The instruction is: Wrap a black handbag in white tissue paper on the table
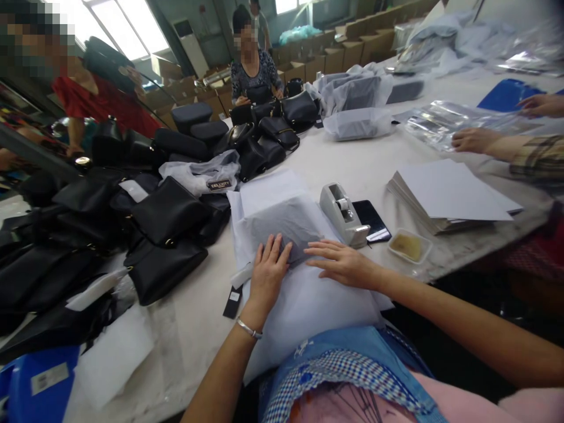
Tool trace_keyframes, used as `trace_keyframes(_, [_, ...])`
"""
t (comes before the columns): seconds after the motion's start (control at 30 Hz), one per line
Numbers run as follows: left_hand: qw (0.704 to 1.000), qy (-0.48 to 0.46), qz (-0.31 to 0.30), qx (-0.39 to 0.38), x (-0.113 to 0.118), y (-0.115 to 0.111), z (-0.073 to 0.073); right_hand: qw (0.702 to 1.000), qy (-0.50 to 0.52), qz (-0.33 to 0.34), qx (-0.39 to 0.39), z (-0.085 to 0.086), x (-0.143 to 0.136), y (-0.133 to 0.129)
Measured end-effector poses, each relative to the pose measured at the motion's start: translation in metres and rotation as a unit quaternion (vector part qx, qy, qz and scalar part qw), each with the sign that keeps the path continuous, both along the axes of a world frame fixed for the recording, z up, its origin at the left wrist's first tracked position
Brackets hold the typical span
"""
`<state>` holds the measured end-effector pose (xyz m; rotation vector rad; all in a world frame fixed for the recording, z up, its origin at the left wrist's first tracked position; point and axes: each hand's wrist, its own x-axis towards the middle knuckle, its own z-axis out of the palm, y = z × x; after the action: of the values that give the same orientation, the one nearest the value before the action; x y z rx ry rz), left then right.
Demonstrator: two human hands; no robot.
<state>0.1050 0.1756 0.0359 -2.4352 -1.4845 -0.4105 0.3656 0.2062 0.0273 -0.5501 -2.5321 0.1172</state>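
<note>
As it lies on the white tabletop [189,320] ahead of me, one dark, boxy bundle [286,218] under translucent white tissue paper [269,192]: long axis left to right. My left hand [269,271]: nearer, fingers spread on its near side. My right hand [346,263]: flat, fingers extended by its right corner, touch unclear.

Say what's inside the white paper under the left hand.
A dark, bulky shape shows through the white paper; its details are covered, so can't say what it is.
</note>
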Motion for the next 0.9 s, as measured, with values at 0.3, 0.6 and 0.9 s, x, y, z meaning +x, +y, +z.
trace_keyframes(0.3, [0.999,0.004,-0.011,0.037,-0.003,0.002,-0.013,0.992,-0.049,0.046,-0.107,-0.018,0.042,-0.069])
trace_keyframes(0.6, [1.0,0.005,-0.012,0.017,-0.001,0.0,-0.005,0.988,-0.033,0.009,-0.153,-0.014,0.034,-0.07])
trace_keyframes(0.9, [0.999,-0.017,-0.029,-0.024,-0.007,0.0,0.012,0.927,0.013,-0.056,-0.371,0.051,0.015,-0.048])
